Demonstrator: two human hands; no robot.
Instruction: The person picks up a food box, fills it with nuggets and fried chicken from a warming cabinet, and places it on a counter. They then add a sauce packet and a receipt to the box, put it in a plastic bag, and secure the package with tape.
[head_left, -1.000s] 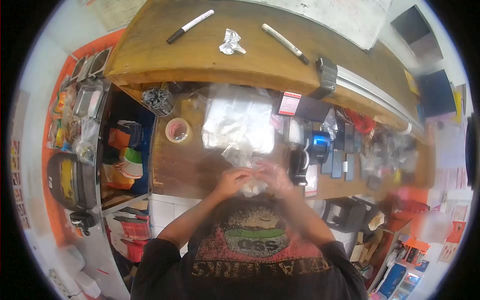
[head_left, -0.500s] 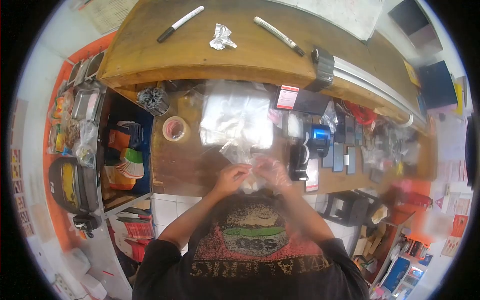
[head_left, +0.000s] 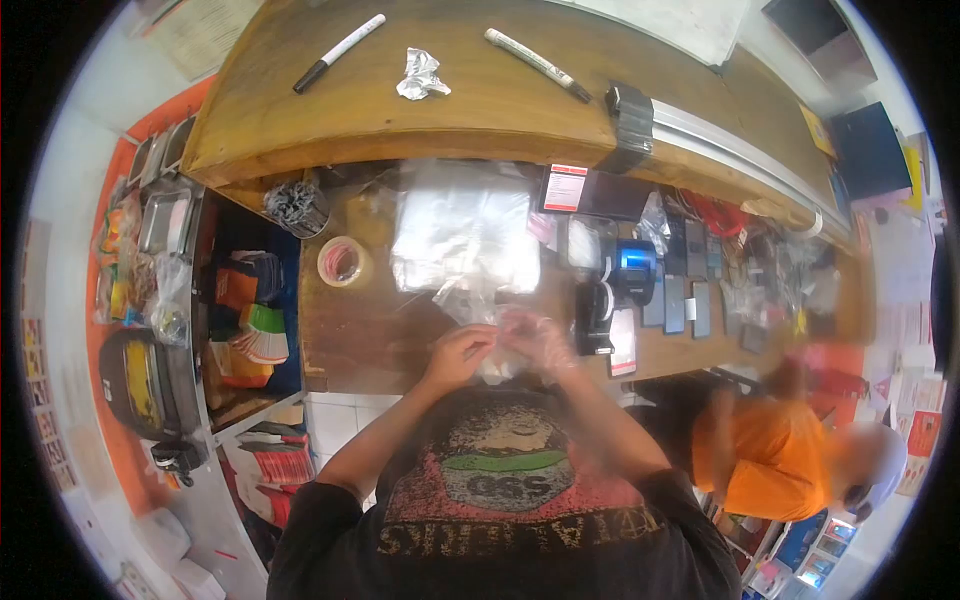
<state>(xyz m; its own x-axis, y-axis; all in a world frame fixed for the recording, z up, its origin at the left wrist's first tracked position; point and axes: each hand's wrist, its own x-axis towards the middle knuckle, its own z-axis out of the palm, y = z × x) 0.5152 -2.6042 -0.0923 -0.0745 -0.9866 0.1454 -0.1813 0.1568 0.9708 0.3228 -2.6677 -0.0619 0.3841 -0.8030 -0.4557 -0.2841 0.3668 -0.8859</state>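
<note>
My left hand (head_left: 460, 356) is closed in a pinch at the table's front edge, close to my chest. Clear crumpled plastic (head_left: 468, 299), apparently a thin bag, lies between and around my hands. Facing it, my right hand (head_left: 537, 346) is closed on the same plastic; its outline is hazy, with film or glare over the fingers. More whitish plastic hangs below the fingertips, its contents hard to make out. Just beyond my hands lies a stack of flat clear plastic bags (head_left: 465, 235), shining under the light.
A tape roll (head_left: 343, 262) and a cup of dark strips (head_left: 297, 208) stand left. To the right are a black-and-blue device (head_left: 634, 270) and several phones (head_left: 674, 304). A raised shelf (head_left: 400, 130) holds two markers. A person in orange (head_left: 775, 460) bends at right.
A person in an orange shirt has come into view at the lower right. The view has shifted slightly. My hands stay together on the plastic, almost unmoved.
</note>
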